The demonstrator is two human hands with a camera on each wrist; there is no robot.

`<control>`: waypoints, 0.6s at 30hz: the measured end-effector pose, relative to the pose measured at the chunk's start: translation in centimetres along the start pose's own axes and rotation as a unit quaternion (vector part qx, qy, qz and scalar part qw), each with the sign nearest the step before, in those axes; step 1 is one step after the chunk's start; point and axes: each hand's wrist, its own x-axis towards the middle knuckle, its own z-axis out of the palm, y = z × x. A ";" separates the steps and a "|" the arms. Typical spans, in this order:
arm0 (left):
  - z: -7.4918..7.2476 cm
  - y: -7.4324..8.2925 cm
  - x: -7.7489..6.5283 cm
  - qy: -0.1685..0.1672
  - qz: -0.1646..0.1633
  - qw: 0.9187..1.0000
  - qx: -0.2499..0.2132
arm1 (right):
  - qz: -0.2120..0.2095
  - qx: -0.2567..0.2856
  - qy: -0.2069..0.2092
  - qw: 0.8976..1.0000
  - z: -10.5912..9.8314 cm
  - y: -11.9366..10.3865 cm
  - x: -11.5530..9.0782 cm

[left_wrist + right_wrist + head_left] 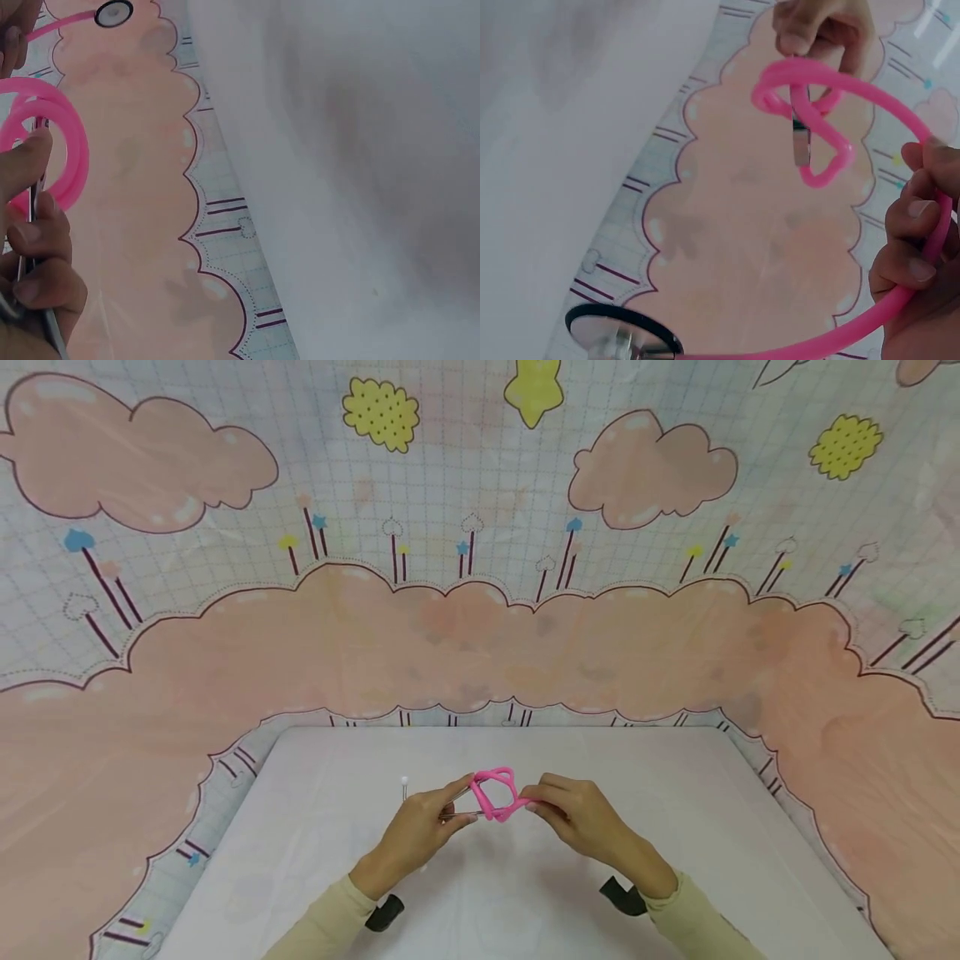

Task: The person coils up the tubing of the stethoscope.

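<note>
A stethoscope with pink tubing (477, 797) is held up over the white table. My left hand (416, 828) grips its metal ear tubes (31, 202), and the tubing is looped in coils around them. A white ear tip (405, 782) sticks up behind that hand. My right hand (581, 817) holds the free stretch of tubing, fingers curled round it in the right wrist view. From there the tube runs down to the round, dark-rimmed chest piece (622, 330), which hangs below the right hand. In the head view the chest piece is hidden.
The white table (300, 877) spreads out beneath both hands. Behind it hangs a cloth (525, 647) printed with clouds, and the same print borders the table's sides. A black strap (385, 913) shows at the left wrist and another black strap (622, 896) at the right.
</note>
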 end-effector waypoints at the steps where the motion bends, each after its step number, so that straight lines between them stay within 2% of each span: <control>1: 0.0 0.1 0.1 -0.010 0.002 1.000 -0.008 | -0.003 -0.002 0.002 1.000 -0.2 0.1 0.1; 5: 0.3 0.3 0.3 -0.045 0.008 0.999 -0.025 | 0.000 -0.005 0.000 1.000 -0.8 0.5 0.7; 10: 0.6 0.5 0.4 -0.080 0.020 0.996 -0.034 | 0.028 -0.008 -0.014 0.999 -1.7 0.5 1.5; 18: 0.4 0.8 0.8 -0.096 0.053 0.992 -0.054 | 0.056 0.014 -0.038 0.998 -2.3 1.0 2.3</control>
